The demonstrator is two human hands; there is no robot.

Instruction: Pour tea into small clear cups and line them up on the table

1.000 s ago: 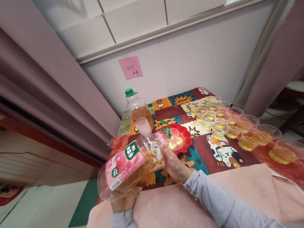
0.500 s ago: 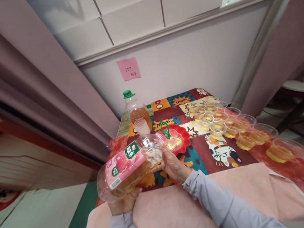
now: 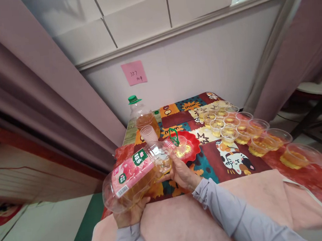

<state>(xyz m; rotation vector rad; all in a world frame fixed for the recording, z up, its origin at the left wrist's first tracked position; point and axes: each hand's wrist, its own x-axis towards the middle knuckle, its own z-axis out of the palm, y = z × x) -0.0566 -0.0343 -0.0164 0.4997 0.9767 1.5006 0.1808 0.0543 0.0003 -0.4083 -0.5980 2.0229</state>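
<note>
A large clear bottle (image 3: 134, 174) with a pink label and amber liquid lies tilted, its mouth toward a small clear cup (image 3: 182, 144) on a red plate (image 3: 194, 147). My left hand (image 3: 131, 215) is closed under the bottle's base. My right hand (image 3: 182, 173) grips the bottle near its neck, just short of the plate. A green handle loop (image 3: 174, 135) sticks up at the neck.
A second bottle (image 3: 141, 116) with a green cap stands at the back left with a stack of cups (image 3: 148, 133) before it. Several filled clear cups (image 3: 244, 130) line the right of the patterned tablecloth (image 3: 231, 159). A pink note (image 3: 134, 73) hangs on the wall.
Both hands keep the tilted bottle over the cup. The view has shifted slightly, so everything sits a little further left.
</note>
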